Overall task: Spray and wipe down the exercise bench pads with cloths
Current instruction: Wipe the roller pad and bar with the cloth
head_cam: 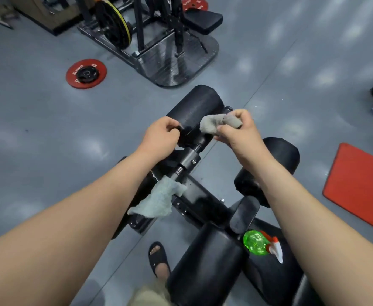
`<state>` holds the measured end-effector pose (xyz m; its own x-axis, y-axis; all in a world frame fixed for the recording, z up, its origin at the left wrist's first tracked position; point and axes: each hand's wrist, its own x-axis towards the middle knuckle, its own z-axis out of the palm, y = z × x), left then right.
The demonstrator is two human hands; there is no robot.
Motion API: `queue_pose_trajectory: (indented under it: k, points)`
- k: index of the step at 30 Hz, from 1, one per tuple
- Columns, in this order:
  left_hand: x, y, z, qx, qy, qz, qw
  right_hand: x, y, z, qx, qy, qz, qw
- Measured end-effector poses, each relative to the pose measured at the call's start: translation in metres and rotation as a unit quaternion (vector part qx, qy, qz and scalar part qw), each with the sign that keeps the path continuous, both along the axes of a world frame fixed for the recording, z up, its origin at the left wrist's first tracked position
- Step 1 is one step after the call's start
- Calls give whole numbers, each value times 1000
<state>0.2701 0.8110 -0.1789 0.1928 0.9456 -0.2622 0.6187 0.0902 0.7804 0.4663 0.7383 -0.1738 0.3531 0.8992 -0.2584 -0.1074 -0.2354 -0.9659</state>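
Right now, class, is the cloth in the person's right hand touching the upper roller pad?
Touching. The head view shows the cloth, gripped by the right hand, pressed against the near end of the roller pad.

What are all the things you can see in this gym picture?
Pads: at least four, black, on the bench; the top pad is the farthest.
Cloths: two, grey; one in the right hand, one draped on the bench frame.
Spray bottle: one, green with a red-and-white trigger, lying on the bench by the right forearm.
Weight plates: two, red, flat on the floor, left and top.
Mat: one, red, on the floor at right.
Rack: one, black, top middle.
Sandal: one, black, on the person's foot beside the bench.
Hands: two; left hand grips the top pad's end, right hand holds a cloth at it.
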Motion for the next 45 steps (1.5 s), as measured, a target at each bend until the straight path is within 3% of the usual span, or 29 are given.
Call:
queue_pose_trajectory:
  k: [4, 7, 10, 14, 20, 25, 32, 36, 42, 45]
  points:
    - [-8, 25, -32, -22, 112, -108, 988, 14, 26, -3, -2, -25, 14, 1000]
    - [-15, 34, -50, -9, 125, -126, 984, 12, 47, 5, 8, -64, 86, 994]
    - [-22, 38, -64, 12, 113, -108, 988, 8, 68, 12, 12, -61, 81, 995]
    - [-26, 37, -78, 52, 99, -103, 988, 12, 97, -1, -55, -209, 38, 976]
    - [-21, 30, -86, 100, 147, -67, 982, 16, 150, -24, -49, -410, 96, 906]
    - [-20, 38, -85, 81, 132, -56, 986, 15, 172, -34, -105, -535, 198, 815]
    - [-18, 40, -92, 109, 203, -65, 971, -1, 163, -25, -87, -528, 239, 810]
    - [-17, 42, -93, 110, 216, -69, 968, -9, 154, -31, -16, -554, 346, 757]
    - [-15, 42, -93, 104, 229, -70, 965, 22, 176, -30, -40, -603, 231, 763]
    - [-15, 42, -95, 101, 237, -67, 964, 4, 160, -27, -25, -590, 274, 759]
